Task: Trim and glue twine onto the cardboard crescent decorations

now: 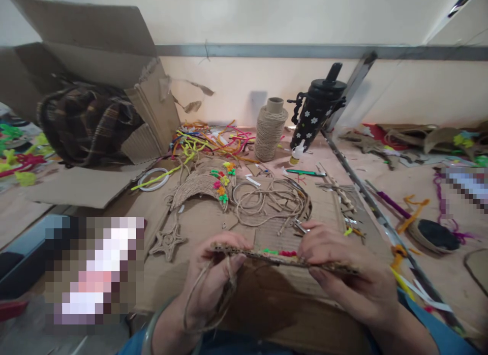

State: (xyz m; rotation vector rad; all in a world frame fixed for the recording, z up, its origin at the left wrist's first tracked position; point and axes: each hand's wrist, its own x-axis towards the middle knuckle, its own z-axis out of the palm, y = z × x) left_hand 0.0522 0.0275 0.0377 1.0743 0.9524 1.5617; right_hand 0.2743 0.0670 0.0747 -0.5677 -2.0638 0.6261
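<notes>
My left hand (217,273) grips one end of a flat cardboard piece (263,257), seen almost edge-on. A loop of twine (186,312) hangs around that hand's thumb and palm. The other end of the cardboard is pinched between the thumb and fingers of my right hand (343,268). Small green and red bits show along its far edge. A shiny metal tip (300,225) sticks out by my right fingers; its kind is unclear. Beyond my hands lie twine-covered crescents (198,189) with coloured flowers, a twine star (168,243) and loose coils of twine (259,202).
A spool of twine (269,134) and a black flowered tumbler (316,111) stand at the back, near a small glue bottle (297,154). Coloured pipe cleaners (213,141) are heaped beside an open cardboard box (152,106) holding a plaid bag. A green cutter (305,172) lies on the table.
</notes>
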